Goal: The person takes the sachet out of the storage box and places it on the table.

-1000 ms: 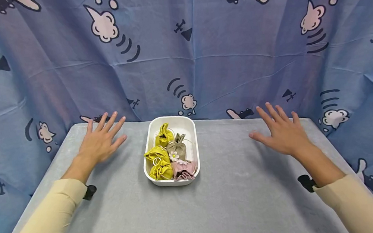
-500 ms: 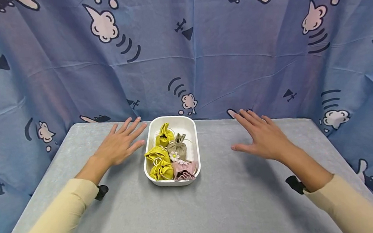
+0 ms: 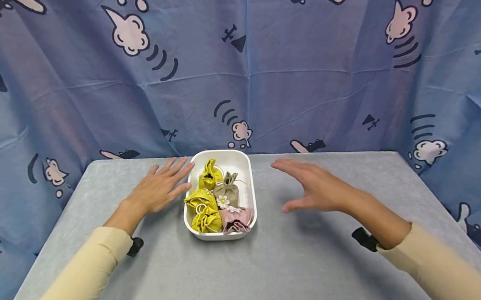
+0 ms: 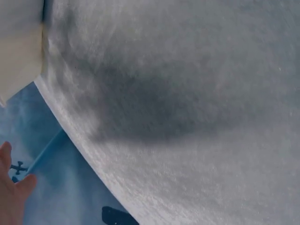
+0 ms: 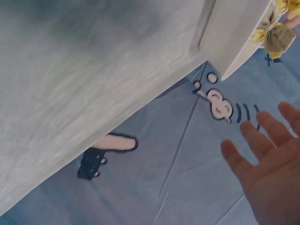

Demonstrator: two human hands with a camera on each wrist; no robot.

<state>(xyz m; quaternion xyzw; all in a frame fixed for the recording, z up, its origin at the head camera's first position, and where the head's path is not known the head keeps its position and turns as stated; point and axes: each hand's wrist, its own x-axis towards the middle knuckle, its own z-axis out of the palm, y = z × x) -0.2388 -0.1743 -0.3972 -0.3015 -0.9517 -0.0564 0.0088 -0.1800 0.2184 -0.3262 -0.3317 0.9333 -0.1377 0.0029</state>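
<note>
A white rectangular bin [image 3: 245, 169] stands near the back of the table and holds several small drawstring pouches. Along its left side are yellow-green pouches [image 3: 207, 220]. A grey-beige pouch [image 3: 227, 193] with a white flower sits right of them, and a pink pouch [image 3: 236, 219] lies at the front right corner. My left hand [image 3: 155, 189] hovers at the bin's left rim, fingers spread, fingertips overlapping the rim in the head view. To the right of the bin, apart from it, my right hand [image 3: 320, 186] hangs over the table with thumb and fingers parted. Neither hand holds anything.
The bin stands on a grey cloth-covered table [image 3: 245, 285]. A blue printed curtain [image 3: 196, 53] hangs behind the table's back edge and along both sides. Each wrist carries a small black camera, such as the right wrist camera [image 3: 364, 239].
Both hands have come inward toward the bin, the left from the far left, the right from the far right. The right hand has turned thumb side toward the bin. Bin and pouches stay put.
</note>
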